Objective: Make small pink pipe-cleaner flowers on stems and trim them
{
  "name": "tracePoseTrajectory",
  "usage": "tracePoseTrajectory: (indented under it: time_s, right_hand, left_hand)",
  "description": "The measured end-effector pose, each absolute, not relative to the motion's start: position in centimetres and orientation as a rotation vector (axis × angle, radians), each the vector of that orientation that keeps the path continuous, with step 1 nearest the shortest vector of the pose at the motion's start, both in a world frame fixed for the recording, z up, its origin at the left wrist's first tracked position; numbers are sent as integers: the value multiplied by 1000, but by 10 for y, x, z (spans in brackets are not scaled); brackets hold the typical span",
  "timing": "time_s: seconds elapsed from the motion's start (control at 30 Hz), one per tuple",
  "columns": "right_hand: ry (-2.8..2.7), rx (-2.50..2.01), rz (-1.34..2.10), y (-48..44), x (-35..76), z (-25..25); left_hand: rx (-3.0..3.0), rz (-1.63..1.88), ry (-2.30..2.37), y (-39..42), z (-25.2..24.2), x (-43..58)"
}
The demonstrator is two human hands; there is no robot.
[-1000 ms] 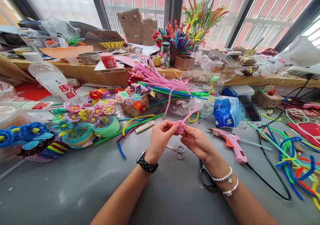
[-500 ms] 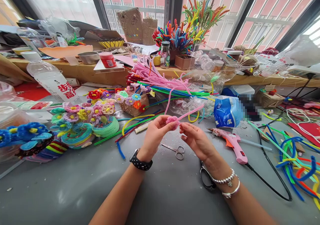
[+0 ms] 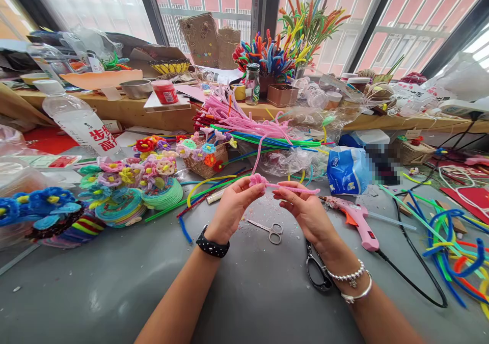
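Pinching the bunched, looped head of a fuzzy pink pipe-cleaner piece (image 3: 258,180), the left hand (image 3: 236,204) grasps it between thumb and fingers. The right hand (image 3: 301,206) grips the piece's straight tail between thumb and fingertips, the tail's end sticking out past it to the right. The piece is held in the air above the middle of the smooth grey tabletop (image 3: 252,303). Below it lie small silver metal scissors (image 3: 263,227); larger black-handled scissors (image 3: 327,285) lie beside the right wrist, nearer the front edge. Toward the right edge rest a pink plastic glue gun (image 3: 359,221) and a tangle of multicoloured pipe cleaners (image 3: 468,268). A loose heap of long pink pipe cleaners (image 3: 244,122) lies at the far edge, and fuzzy blue flowers with yellow centres (image 3: 51,200) stand toward the left edge.
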State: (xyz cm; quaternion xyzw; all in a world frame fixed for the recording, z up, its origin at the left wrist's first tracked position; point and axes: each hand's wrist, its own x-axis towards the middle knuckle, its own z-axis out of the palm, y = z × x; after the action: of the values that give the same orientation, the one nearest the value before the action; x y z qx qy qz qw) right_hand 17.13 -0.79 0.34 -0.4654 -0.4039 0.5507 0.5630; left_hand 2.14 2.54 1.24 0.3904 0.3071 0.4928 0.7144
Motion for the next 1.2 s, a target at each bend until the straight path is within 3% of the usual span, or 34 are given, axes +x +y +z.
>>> tracePoseTrajectory:
  time_s: [0.23, 0.43, 1.03, 1.2]
  right_hand:
    - [-2027, -1693, 606, -15, 178, 8]
    - [-2464, -1849, 542, -23, 172, 7]
    - [-2397, -2193, 508, -23, 162, 5]
    - [-1961, -2150, 415, -14, 175, 1]
  left_hand:
    - [784, 1289, 641, 30, 20, 11]
    - [723, 1340, 567, 32, 24, 8]
    - [1006, 1447, 978, 35, 11, 12]
    - [1021, 1417, 944, 33, 13, 13]
